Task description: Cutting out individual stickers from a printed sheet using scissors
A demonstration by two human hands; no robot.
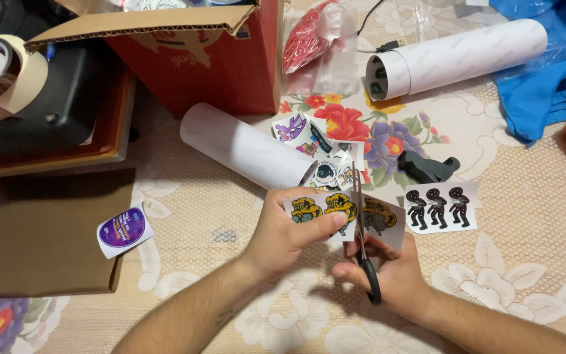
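Sticker strip (345, 211): a thin printed sheet with three yellow-and-black figures, held above the floral tablecloth (519, 262) near frame centre, with the scissors (361, 242) cutting between the second and third figure. Judged light, floppy and easily creased or torn; likely glossy, so somewhat slippery. It is best held flat by its white margin close to the cut line, where it sags least. Left hand (289, 229) is closed in a pinch on the strip's left part, thumb lying across the middle figure. Right hand (394, 272) is curled around the black scissor handles, fingers through the loops; the blades point to 12 o'clock and look partly closed, but how far cannot be told. At 3 o'clock of the strip lies a cut sheet of three black figures (441, 207); at 12 o'clock a small pile of cut stickers (322, 157) rests against a white paper roll (250, 147). The strip's right figure is half hidden by the blades. The right palm is hidden, and a black object (430, 168) at 2 o'clock cannot be identified.
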